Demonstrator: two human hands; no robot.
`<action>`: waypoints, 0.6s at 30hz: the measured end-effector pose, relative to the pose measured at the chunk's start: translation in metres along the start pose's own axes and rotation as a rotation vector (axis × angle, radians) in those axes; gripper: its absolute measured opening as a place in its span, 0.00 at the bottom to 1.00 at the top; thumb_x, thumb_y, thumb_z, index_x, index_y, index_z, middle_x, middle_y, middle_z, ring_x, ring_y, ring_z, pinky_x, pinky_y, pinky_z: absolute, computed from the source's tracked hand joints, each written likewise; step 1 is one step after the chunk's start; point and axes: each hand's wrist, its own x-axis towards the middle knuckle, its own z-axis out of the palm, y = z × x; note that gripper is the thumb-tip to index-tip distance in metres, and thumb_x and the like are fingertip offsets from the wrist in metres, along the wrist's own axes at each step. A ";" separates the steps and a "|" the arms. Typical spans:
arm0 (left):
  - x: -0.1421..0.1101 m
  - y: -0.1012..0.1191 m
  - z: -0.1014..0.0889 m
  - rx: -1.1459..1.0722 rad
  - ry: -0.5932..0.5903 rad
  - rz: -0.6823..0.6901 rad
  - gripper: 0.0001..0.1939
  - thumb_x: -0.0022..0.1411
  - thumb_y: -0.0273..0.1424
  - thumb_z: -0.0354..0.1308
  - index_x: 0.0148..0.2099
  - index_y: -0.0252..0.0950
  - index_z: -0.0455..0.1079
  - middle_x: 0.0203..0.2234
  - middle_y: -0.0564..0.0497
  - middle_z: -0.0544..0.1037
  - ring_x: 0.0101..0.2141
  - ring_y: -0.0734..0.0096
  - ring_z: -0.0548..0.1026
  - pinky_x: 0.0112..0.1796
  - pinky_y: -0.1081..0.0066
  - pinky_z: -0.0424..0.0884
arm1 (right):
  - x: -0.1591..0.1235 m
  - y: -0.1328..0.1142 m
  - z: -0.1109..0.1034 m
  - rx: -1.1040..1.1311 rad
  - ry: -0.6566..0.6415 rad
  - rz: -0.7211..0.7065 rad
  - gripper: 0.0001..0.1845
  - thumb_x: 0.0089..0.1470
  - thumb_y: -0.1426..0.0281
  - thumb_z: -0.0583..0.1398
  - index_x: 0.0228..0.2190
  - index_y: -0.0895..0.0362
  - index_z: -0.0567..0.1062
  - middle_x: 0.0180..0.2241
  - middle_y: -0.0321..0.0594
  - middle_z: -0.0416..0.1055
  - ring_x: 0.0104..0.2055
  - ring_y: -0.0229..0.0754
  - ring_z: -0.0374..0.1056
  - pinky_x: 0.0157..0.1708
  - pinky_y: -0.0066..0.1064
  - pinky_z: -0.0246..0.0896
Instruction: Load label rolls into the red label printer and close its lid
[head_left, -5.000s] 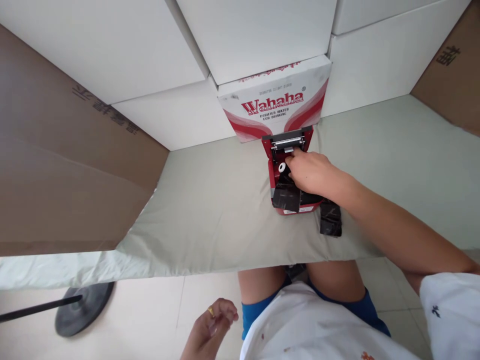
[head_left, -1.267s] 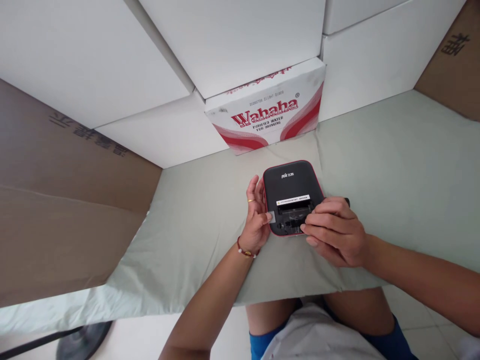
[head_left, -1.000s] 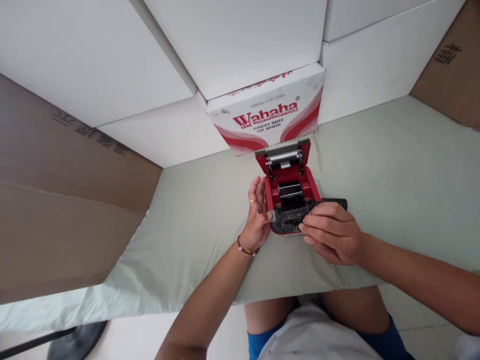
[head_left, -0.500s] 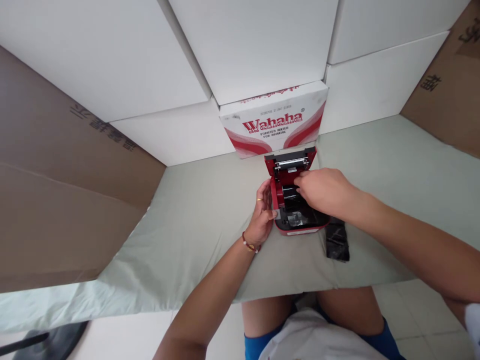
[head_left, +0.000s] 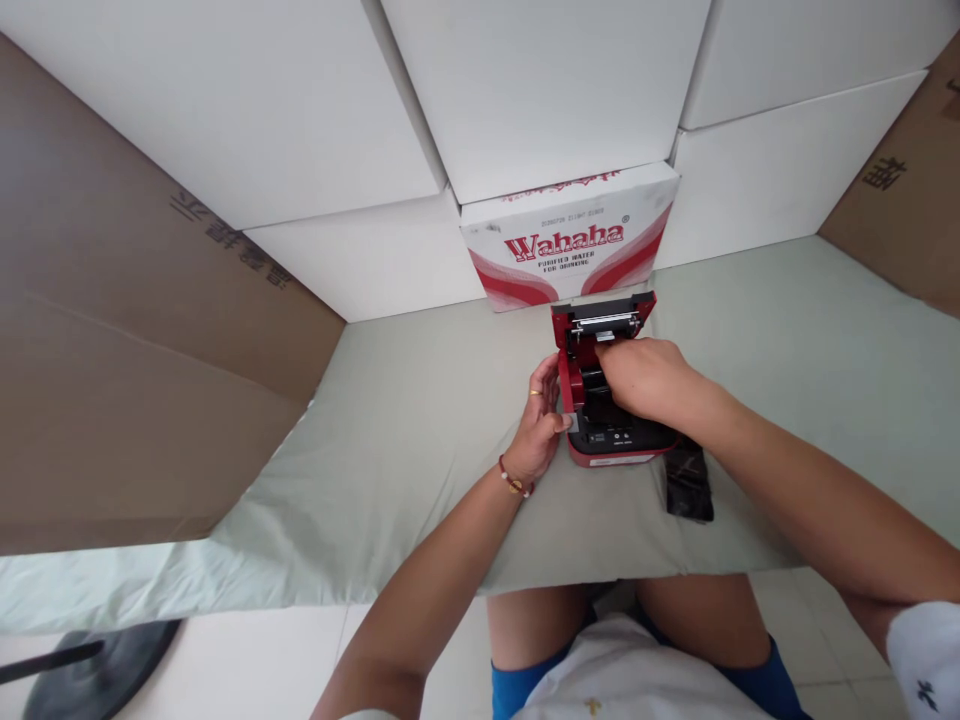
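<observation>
A small red and black label printer (head_left: 619,440) sits on the cloth-covered table with its lid (head_left: 600,318) raised and tipped back. My left hand (head_left: 541,425) grips its left side, thumb on the front corner and fingers along the outer wall. Inside the body lies a shiny black ribbon roll (head_left: 594,379). Over the right end of this roll, my right hand (head_left: 643,378) reaches into the printer with fingers bent together; their tips are mostly hidden, so what they pinch cannot be made out. A flat piece of black film (head_left: 688,485) lies beside the printer's front right corner.
Behind the printer, a white and red Wahaha water carton (head_left: 574,240) leans against stacked white boxes (head_left: 390,260). Large brown cartons stand at the left (head_left: 150,380) and right (head_left: 892,200). The pale green cloth (head_left: 420,430) hangs over the table's front edge.
The black film over the printer's front panel has gone, showing small white markings there. My right fingers sit deeper inside the printer. The whole view has shifted slightly.
</observation>
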 end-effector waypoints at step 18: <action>0.001 0.001 -0.001 0.018 -0.010 -0.005 0.49 0.51 0.47 0.75 0.71 0.51 0.59 0.75 0.47 0.60 0.75 0.48 0.57 0.74 0.48 0.52 | -0.029 -0.002 -0.025 0.221 -0.071 0.053 0.22 0.67 0.69 0.55 0.60 0.57 0.74 0.56 0.52 0.79 0.53 0.56 0.78 0.51 0.44 0.72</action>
